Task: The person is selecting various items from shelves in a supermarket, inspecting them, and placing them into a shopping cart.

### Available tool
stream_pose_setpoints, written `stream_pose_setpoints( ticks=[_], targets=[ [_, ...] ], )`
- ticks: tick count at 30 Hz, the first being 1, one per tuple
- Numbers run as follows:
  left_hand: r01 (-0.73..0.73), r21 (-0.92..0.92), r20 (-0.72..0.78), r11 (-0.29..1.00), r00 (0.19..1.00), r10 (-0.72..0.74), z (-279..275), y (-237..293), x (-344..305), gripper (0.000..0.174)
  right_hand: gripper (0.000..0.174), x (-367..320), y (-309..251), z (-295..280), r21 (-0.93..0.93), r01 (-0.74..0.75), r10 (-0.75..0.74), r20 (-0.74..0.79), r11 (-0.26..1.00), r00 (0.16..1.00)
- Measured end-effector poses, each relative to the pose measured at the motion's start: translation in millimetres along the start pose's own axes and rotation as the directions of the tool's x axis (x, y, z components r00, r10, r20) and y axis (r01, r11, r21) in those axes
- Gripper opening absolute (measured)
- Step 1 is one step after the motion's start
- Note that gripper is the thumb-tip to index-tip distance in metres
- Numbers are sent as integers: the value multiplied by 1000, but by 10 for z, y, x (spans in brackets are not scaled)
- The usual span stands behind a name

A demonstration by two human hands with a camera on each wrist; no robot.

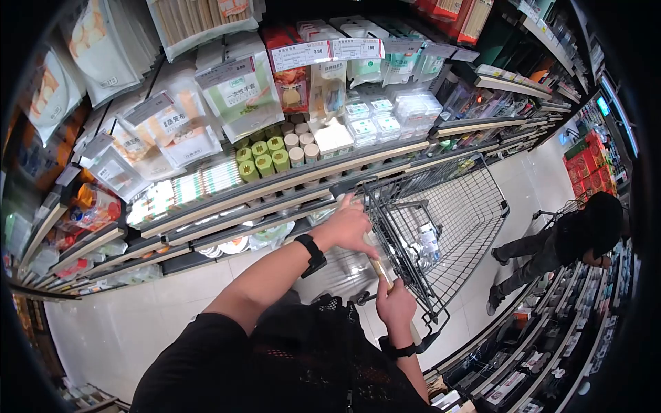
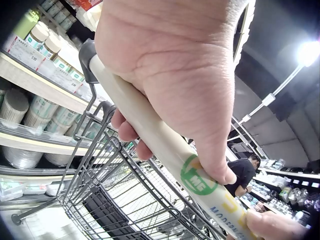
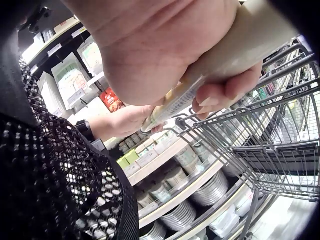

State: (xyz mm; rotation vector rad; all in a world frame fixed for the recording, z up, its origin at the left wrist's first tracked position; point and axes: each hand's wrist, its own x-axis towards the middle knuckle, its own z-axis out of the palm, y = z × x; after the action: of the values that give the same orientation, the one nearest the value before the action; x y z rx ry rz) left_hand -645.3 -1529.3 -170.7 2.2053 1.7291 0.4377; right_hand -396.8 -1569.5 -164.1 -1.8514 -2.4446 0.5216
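Observation:
A wire shopping cart (image 1: 475,227) stands in front of me, with a pale handle (image 1: 381,267) across its near end. My left hand (image 1: 348,226) grips the far part of that handle; in the left wrist view its fingers (image 2: 127,131) show curled beneath the bar. Nearer to my body, my right hand (image 1: 397,304) holds the same bar, its fingers (image 3: 227,90) wrapped under it in the right wrist view. Green and yellow print marks the handle between the hands. Inside the cart lies a clear, white-labelled package (image 1: 428,242).
A stocked shelf (image 1: 289,182) runs along the cart's left side, with hanging packets (image 1: 241,89) and green containers (image 1: 264,162). Another shelf (image 1: 530,351) lines the right. A person in dark clothes (image 1: 558,248) stands in the aisle, near red boxes (image 1: 589,165).

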Motion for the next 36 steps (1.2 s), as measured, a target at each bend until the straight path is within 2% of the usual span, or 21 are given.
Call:
stream_pose_setpoints(
  ticks=[3,6,16,21,23,28,31,36],
  targets=[
    [24,6,43,1000,999,-24,-9,-33,-85,78,53,-71,-89,21,-3,-28,28,15,1000,999],
    [-6,16,-19,1000,1000,6,16,-90,-183,79,54,-119,-177,62,-2,-34,34,23,999,999],
    [-77,55,-11,996,997,77,-49,-367,-453,82,54,-271,-582,171,-52,-103,106,69,993,992],
    [-82,65,-9,994,996,83,-84,-444,-521,84,53,-322,-652,280,-62,-99,100,23,993,995],
    [-85,64,16,994,996,84,-66,-491,-569,86,52,-355,-713,329,-40,-54,51,-69,998,996],
    [-89,60,-1,994,996,89,-100,-559,-655,85,52,-407,-827,359,-39,-76,72,-80,996,994],
    [-117,16,-61,993,991,118,-91,-610,-703,83,52,-420,-884,376,-56,-73,69,-68,996,995],
    [-115,25,-44,993,992,116,-107,-595,-722,82,53,-424,-885,374,-65,-95,92,-46,993,995]
  ],
)
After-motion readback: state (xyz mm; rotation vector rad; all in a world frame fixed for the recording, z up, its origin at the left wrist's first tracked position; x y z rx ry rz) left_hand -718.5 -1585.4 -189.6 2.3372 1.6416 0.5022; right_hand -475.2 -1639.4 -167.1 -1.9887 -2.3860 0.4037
